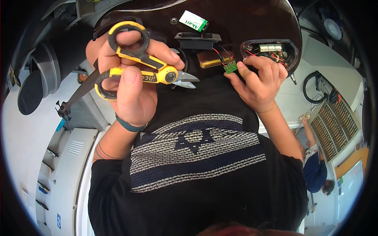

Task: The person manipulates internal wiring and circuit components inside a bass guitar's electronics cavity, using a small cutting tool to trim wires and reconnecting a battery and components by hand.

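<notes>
The left hand (126,84) grips yellow-and-black scissors (147,67), fingers through the loops, short blades nearly closed. The right hand (260,80) pinches a small green circuit board (230,67) with red and black wires, beside the open oval cavity (269,53) in the dark guitar body (236,27). A green-white battery (193,20) lies farther up.

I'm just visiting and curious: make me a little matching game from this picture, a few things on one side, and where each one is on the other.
Things:
1. yellow-handled scissors
2. small green circuit board
3. green and white battery
4. bundle of coloured wires

Places:
A. lying loose on the dark guitar body
B. inside the open cavity
C. gripped in the left hand
D. pinched at the right hand fingertips

Pairs: 1-C, 2-D, 3-A, 4-B
</notes>
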Action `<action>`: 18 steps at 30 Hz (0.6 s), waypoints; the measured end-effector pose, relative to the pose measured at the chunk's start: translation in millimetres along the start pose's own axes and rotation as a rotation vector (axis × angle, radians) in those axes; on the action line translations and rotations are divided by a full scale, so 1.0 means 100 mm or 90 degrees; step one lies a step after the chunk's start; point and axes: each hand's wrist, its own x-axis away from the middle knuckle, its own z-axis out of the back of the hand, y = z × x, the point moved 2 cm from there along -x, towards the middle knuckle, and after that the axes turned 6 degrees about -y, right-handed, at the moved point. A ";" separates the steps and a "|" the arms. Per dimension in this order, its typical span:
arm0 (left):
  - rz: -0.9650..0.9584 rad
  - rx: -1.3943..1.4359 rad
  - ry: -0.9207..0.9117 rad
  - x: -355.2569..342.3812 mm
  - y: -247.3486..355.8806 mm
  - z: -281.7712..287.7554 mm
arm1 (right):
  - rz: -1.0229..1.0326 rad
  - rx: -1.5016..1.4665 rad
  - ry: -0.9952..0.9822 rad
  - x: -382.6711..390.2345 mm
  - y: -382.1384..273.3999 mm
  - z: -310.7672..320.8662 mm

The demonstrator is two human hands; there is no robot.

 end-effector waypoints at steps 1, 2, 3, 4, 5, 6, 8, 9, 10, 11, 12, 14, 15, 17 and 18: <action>0.027 -0.016 0.026 0.04 -0.01 -0.01 | 0.001 -0.001 0.004 0.00 0.01 -0.01; 0.038 0.012 0.045 0.06 -0.03 -0.02 | 0.001 0.000 0.003 0.01 0.03 -0.02; 0.037 0.012 0.045 0.06 -0.04 -0.01 | 0.004 0.002 0.008 0.02 0.04 -0.03; 0.041 0.024 0.060 0.06 -0.08 0.00 | 0.008 0.005 0.013 0.02 0.05 -0.05; 0.046 0.035 0.075 0.05 -0.11 0.02 | 0.008 0.006 0.012 0.02 0.06 -0.06; 0.064 0.050 0.095 0.04 -0.14 0.04 | 0.009 0.008 0.017 0.01 0.06 -0.06; 0.076 0.104 0.104 0.00 -0.18 0.10 | 0.010 0.010 0.022 0.00 0.07 -0.08; 0.088 0.157 0.113 -0.02 -0.21 0.11 | 0.011 0.009 0.029 -0.01 0.08 -0.09; 0.095 0.197 0.129 -0.03 -0.23 0.11 | 0.013 0.008 0.036 -0.02 0.09 -0.09; 0.094 0.197 0.130 -0.04 -0.25 0.13 | 0.014 0.009 0.035 -0.03 0.09 -0.10; 0.112 0.232 0.135 -0.05 -0.27 0.15 | 0.013 0.009 0.036 -0.04 0.09 -0.10; 0.128 0.313 0.137 -0.07 -0.33 0.21 | 0.012 0.009 0.035 -0.06 0.09 -0.10; 0.128 0.314 0.138 -0.08 -0.35 0.24 | 0.010 0.008 0.038 -0.06 0.09 -0.11; 0.154 0.389 0.187 -0.08 -0.41 0.28 | 0.008 0.005 0.040 -0.06 0.10 -0.10; 0.161 0.420 0.196 -0.10 -0.42 0.29 | 0.006 0.005 0.040 -0.06 0.09 -0.11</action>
